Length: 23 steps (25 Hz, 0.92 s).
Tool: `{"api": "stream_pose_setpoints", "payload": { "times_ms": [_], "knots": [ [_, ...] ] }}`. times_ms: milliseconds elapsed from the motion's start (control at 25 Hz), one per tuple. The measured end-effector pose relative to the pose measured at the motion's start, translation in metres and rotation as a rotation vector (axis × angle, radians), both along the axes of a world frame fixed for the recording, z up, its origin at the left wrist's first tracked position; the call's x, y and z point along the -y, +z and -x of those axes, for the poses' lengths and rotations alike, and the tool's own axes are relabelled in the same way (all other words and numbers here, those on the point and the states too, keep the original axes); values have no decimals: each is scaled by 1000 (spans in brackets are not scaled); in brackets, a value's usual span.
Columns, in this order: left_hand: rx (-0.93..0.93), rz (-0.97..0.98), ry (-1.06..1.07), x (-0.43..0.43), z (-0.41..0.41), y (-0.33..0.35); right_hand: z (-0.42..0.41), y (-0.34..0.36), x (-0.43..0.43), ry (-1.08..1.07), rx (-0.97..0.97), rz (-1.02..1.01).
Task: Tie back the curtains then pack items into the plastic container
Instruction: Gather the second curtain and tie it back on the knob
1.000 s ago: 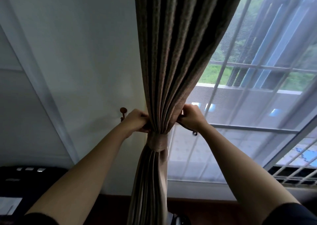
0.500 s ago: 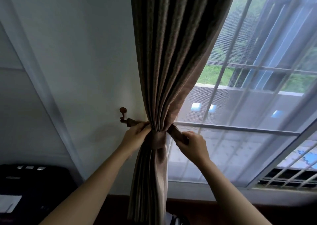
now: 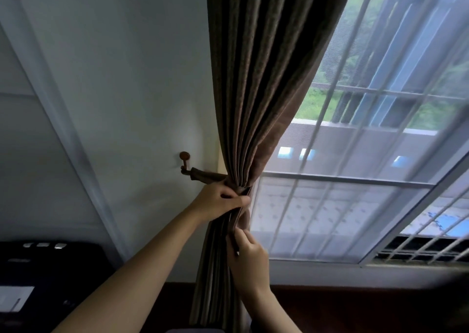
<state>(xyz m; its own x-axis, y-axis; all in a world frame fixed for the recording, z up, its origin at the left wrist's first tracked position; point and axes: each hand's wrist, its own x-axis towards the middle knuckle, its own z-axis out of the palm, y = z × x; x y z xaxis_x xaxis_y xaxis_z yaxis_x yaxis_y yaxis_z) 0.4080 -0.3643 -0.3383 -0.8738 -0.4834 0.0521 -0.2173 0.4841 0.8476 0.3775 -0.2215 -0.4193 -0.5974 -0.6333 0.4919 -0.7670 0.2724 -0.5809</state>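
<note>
A brown pleated curtain (image 3: pixel 256 83) hangs in front of me, gathered into a narrow bundle at waist height. A matching fabric tieback (image 3: pixel 203 175) runs from a small brown wall hook (image 3: pixel 184 160) to the gathered part. My left hand (image 3: pixel 218 200) grips the bundle right where the tieback meets it. Lower down, my right hand (image 3: pixel 247 256) pinches the front folds of the curtain. The plastic container is out of view.
A window with bars and a sheer screen (image 3: pixel 368 180) fills the right side. The white wall (image 3: pixel 127 78) is on the left. A black appliance (image 3: pixel 45 269) stands at the lower left, and a dark wooden sill (image 3: pixel 355 304) runs below the window.
The tieback now reaches the wall hook. My right hand let go of the tieback's end and dropped lower onto the curtain folds. My left hand shifted slightly down and right on the bundle.
</note>
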Motion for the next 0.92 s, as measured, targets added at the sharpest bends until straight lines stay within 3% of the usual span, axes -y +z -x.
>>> {"api": "stream_pose_setpoints", "payload": {
  "times_ms": [80, 200, 320, 480, 680, 800, 920],
  "knots": [
    [77, 210, -37, 5, 3, 0, 1, 2, -1, 137, 11, -37],
    [90, 217, -83, 12, 1, 3, 10, 9, -13, 384, 261, -52],
    [97, 25, -118, 20, -7, -1, 40, 32, -6, 122, 503, 274],
    [8, -128, -172, 31, -11, -19, 76, 89, 51, 128, 511, 134],
    [-135, -26, -54, 58, -30, -20, 73, 91, 88, -48, 534, 246],
    [-272, -251, 161, 80, -45, -29, 65, 85, 92, -107, 480, 246],
    [-595, -744, 464, 82, -30, -45, 49, 83, 104, -215, 443, 239]
  ]
}}
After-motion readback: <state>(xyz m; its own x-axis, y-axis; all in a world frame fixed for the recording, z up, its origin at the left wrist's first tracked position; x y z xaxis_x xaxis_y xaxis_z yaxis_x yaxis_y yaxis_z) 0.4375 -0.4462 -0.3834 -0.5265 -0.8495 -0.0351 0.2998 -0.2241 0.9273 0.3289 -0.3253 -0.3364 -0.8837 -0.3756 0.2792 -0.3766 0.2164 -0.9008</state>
